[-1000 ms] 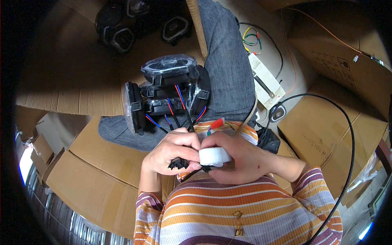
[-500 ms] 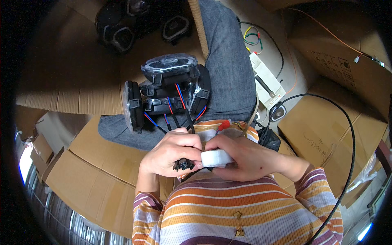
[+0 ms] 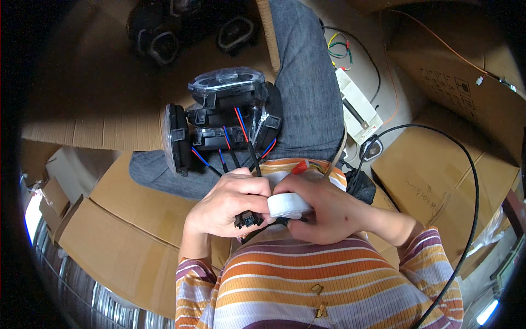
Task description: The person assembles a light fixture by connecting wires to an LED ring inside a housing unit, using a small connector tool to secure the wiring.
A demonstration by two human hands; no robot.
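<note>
My left hand (image 3: 226,205) is closed around a bundle of black plug connectors (image 3: 248,220), whose ends poke out below the fingers. My right hand (image 3: 337,211) grips a white roll (image 3: 286,205), which looks like tape, right against the left fingers. Thin black-sleeved cables (image 3: 253,155) with red and blue wires run from the left hand up to a cluster of black oval units. The top unit (image 3: 227,81) has a clear film-covered face; another unit (image 3: 176,140) stands on edge at the left. The cluster rests against my jeans-covered legs. What the right fingertips pinch is hidden.
An open cardboard box (image 3: 87,104) at the upper left holds more black units (image 3: 235,34). On the floor at the right lies a white device (image 3: 359,109) with cables. A black cable (image 3: 475,208) loops past my right arm. Closed cartons (image 3: 444,175) stand at the right.
The white roll has tilted and shifted slightly upward in my right hand, whose fingers have moved a little. My left hand keeps its hold on the connectors.
</note>
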